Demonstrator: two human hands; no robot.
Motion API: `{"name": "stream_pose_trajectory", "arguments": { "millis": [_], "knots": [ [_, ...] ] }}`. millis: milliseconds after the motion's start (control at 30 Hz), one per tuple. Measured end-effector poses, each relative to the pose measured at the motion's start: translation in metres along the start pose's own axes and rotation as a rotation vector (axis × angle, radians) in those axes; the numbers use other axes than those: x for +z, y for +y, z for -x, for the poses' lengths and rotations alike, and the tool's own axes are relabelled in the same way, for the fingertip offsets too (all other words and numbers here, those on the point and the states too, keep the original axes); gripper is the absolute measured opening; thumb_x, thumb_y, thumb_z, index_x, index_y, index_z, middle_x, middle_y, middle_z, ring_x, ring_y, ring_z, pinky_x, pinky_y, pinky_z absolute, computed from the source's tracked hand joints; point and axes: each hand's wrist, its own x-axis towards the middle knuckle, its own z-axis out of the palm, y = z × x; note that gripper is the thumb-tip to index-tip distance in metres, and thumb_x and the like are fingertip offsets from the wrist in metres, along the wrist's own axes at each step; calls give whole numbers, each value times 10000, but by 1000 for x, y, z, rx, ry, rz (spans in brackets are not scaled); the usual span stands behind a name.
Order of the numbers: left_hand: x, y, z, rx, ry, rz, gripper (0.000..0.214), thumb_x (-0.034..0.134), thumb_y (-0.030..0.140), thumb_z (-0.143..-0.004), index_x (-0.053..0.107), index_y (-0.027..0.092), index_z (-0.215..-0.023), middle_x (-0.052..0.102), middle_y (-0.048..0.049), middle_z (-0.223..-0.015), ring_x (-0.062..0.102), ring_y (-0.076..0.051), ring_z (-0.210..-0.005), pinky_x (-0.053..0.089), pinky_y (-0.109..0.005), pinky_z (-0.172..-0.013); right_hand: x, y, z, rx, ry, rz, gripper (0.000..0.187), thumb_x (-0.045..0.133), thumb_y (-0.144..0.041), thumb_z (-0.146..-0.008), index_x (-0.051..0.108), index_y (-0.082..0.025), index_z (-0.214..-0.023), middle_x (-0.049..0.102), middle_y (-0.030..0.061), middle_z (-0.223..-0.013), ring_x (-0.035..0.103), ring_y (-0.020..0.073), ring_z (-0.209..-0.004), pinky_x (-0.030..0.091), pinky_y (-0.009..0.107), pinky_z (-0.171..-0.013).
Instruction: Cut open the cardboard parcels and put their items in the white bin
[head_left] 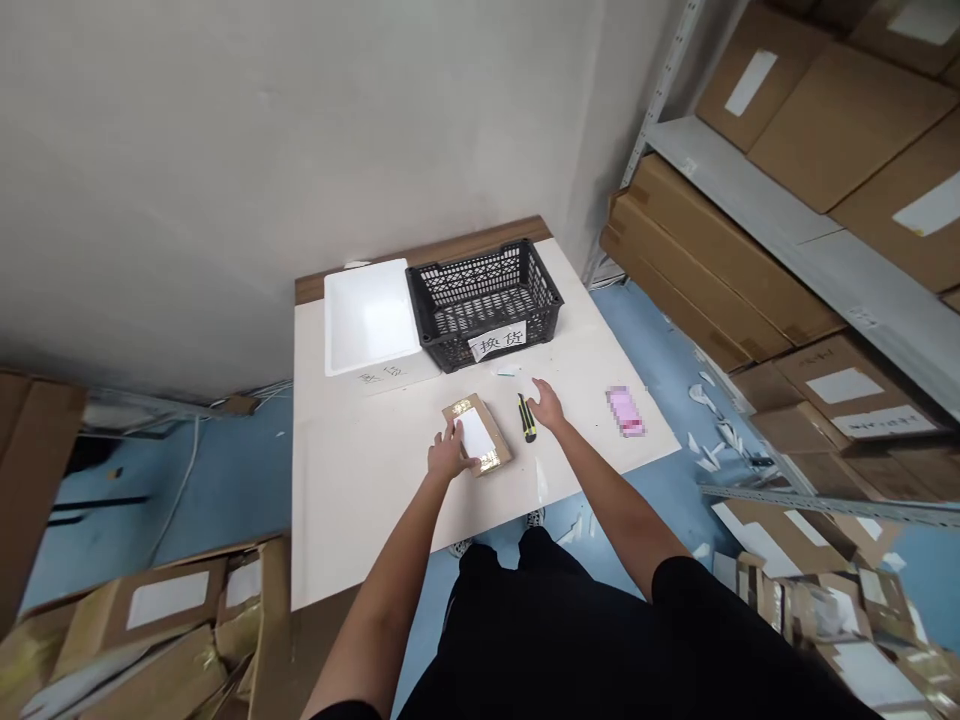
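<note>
A small cardboard box (501,452) with a white label and shiny tape lies at an angle on the white-topped table (360,480). My left hand (448,453) grips its left side, fingers along the edge and thumb near the front corner. To the right of the box lies a black and yellow utility knife (528,420). My right hand (548,406) is beside the knife, thumb and index finger apart near its upper end. Whether the thumb touches the knife I cannot tell.
Behind the box stand a white bin (369,318) and a black plastic crate (487,300) with a paper sign. A blurred pink item (625,411) lies at the table's right. Shelves of cartons (810,390) rise to the right; an open carton of parcels (169,625) is at lower left.
</note>
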Motion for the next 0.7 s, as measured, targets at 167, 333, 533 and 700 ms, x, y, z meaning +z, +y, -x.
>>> {"name": "stream_pose_trajectory", "arguments": {
  "millis": [167, 333, 533, 700],
  "knots": [
    [-2, 14, -1, -57, -51, -4, 1241, 762, 610, -777, -61, 369, -1674, -26, -41, -1778, 248, -411, -1542, 444, -508, -1110, 35, 24, -7, 280, -171, 207, 591, 584, -321, -968, 474, -140, -1521, 583, 176, -1461, 562, 282, -1343, 441, 334, -1089],
    [6, 13, -2, -76, -44, 8, 1224, 761, 617, -780, -38, 377, -1676, -51, -24, -1777, 293, -427, -1507, 467, -511, -1082, 79, 40, 4, 454, -240, 286, 437, 603, -341, -978, 518, -156, -1365, 681, 172, -1280, 685, 268, -1139, 509, 303, -853],
    [14, 16, -9, -74, -38, 12, 1195, 748, 658, -774, 14, 388, -1678, -16, -27, -1778, 312, -434, -1483, 482, -520, -1062, 82, 21, 11, 402, -258, 120, 323, 535, -250, -998, 484, -183, -1310, 746, 88, -1030, 734, 198, -824, 508, 270, -735],
    [8, 23, -17, -7, -22, -24, 1286, 824, 583, -709, 54, 271, -1691, 89, -138, -1761, 187, -443, -1556, 415, -526, -1135, 66, -55, 27, 50, -185, 83, 516, 456, -293, -1022, 341, -230, -1522, 758, 60, -1083, 724, 223, -843, 513, 300, -783]
  ]
}}
